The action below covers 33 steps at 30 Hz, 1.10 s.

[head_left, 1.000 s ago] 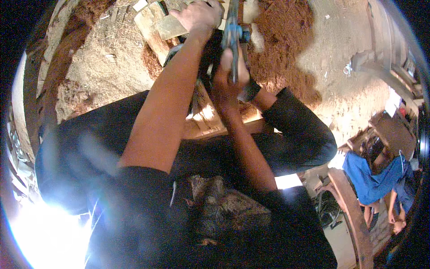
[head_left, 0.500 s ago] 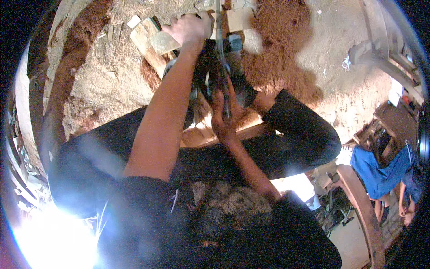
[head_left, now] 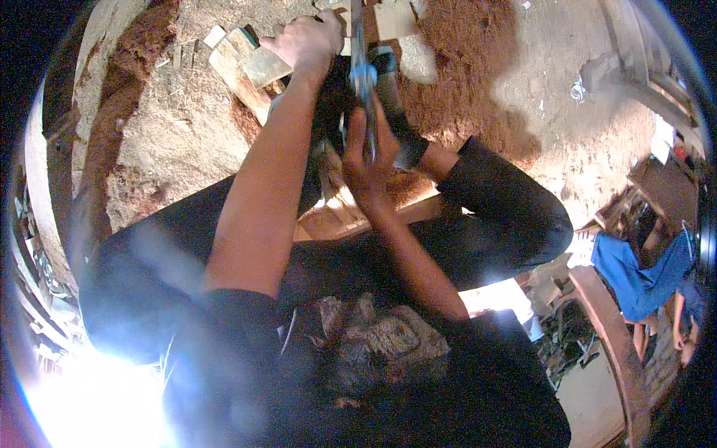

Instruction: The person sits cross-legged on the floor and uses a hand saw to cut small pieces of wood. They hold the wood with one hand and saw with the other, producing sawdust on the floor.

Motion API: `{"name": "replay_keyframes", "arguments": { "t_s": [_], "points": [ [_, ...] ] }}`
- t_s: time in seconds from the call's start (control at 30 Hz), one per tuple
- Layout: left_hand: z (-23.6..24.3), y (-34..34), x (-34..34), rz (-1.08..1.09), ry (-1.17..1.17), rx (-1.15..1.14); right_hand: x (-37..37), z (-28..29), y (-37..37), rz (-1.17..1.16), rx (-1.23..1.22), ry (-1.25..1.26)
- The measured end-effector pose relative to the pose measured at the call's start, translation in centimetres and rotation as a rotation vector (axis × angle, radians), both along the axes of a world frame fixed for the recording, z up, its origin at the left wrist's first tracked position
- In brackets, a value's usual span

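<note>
My right hand (head_left: 370,153) is closed around the near end of a long, narrow metal tool (head_left: 364,78) with a bluish fitting partway along it. The tool points away from me, up to the top edge. Its exact kind is hard to make out. Farther off, my left hand (head_left: 305,43) is closed with bent fingers at a pale piece of wood (head_left: 393,21), just left of the tool. The tool crosses beside that wood, and the contact is partly hidden. Dark shadow between my forearms covers what lies underneath.
Left of my left hand lie wooden blocks (head_left: 243,71). Reddish-brown sawdust (head_left: 470,82) covers the ground ahead. My bent legs (head_left: 508,209) surround the work, with a board (head_left: 336,224) between them. A person in blue clothes (head_left: 635,276) is at the far right. Bright light glares at lower left.
My right hand and the metal tool have moved forward, away from me. My left hand stays at the wood, shifted slightly left in the picture along with the whole view.
</note>
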<state>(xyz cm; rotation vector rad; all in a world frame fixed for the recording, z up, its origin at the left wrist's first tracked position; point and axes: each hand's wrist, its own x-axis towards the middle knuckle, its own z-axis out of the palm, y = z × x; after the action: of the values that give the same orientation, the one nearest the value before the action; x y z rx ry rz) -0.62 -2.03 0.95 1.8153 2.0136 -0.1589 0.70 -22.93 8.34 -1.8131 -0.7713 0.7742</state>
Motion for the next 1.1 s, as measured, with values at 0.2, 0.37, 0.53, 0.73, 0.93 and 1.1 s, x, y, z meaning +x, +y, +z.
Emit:
{"name": "replay_keyframes", "arguments": {
  "t_s": [0.2,0.37,0.53,0.73,0.93,1.1],
  "points": [
    [0.1,-0.4,1.0,-0.01,0.006,-0.045,-1.8,-0.5,-4.2,-0.022,0.081,-0.127],
    [-1.3,-0.2,-0.4,0.039,0.0,0.036,0.2,1.6,2.6,0.01,-0.024,-0.001],
    [-1.7,0.9,0.8,0.027,-0.062,0.035,-0.3,-1.2,-4.7,0.096,0.043,-0.121],
    [0.2,-0.2,0.5,-0.032,-0.002,-0.003,1.2,1.5,4.3,-0.097,0.037,-0.014],
    [-1.9,-0.2,-1.1,0.03,-0.036,0.029,6.2,7.8,-3.2,-0.355,-0.043,-0.042],
    [0.4,-0.5,0.1,-0.035,-0.08,0.124,10.3,11.5,-6.5,-0.367,0.14,0.166]
  ]
}}
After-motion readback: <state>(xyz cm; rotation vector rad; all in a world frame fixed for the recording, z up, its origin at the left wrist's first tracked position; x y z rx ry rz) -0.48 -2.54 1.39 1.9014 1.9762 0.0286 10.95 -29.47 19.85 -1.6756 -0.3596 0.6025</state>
